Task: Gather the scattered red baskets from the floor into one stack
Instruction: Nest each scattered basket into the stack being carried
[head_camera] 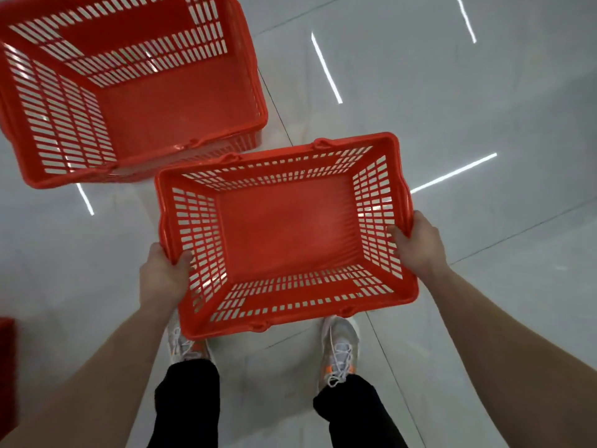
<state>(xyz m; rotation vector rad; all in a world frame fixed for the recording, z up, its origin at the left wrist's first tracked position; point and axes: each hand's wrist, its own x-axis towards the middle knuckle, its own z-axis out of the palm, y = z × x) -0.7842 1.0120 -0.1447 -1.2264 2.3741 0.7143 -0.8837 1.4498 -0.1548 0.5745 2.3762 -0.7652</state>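
Nearest me are my black trouser legs (187,399) and my pale laced sneakers (339,347) with orange marks, standing on the glossy grey-white tiled floor (452,108). Just above the toes I hold a red slotted shopping basket (287,227), open side up and empty, its handles folded down along the long rims. My left hand (163,279) is clamped on the left short rim, thumb hooked inside against the slotted wall and fingers under the outer edge. My right hand (420,245) grips the opposite short rim the same way, thumb inside.

At the far left edge, low down, a blurred red shape (6,367) pokes into view; I cannot tell what it is.

Farther off, up and to the left, a second red basket (174,108) sits on the floor, also open side up and empty. Its near rim lies just beside the far left corner of the one I hold. Bright streaks of light reflect off the tiles around both.
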